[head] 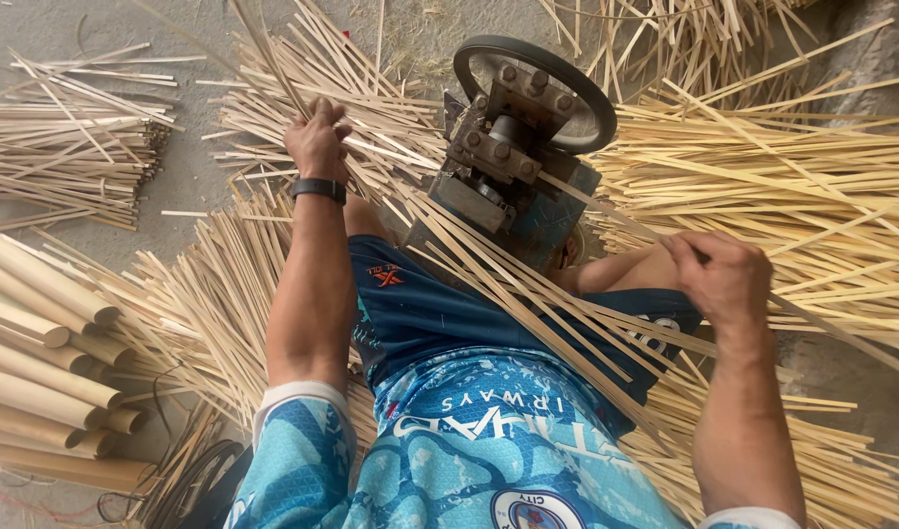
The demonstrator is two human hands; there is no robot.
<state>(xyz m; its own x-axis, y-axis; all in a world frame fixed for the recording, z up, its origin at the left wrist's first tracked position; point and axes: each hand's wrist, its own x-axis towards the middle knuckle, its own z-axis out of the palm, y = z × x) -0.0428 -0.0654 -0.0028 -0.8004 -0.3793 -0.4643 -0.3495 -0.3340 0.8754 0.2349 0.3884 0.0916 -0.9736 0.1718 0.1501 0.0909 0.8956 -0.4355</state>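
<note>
I sit on the floor behind a small metal splitting machine (508, 157) with a black wheel (537, 83) on its far side. My left hand (317, 142), with a black wristband, is closed around a few thin bamboo strips (263, 49) that rise up and away to the left of the machine. My right hand (724, 279) grips a long bamboo strip (616, 220) that runs from the machine toward my right side. More split strips (528, 294) lie across my lap and blue shorts.
Heaps of pale bamboo strips (782, 196) spread over the concrete floor on the right and far side. A tied bundle of sticks (72, 162) lies at the far left. Round bamboo tubes (38, 372) are stacked at my near left.
</note>
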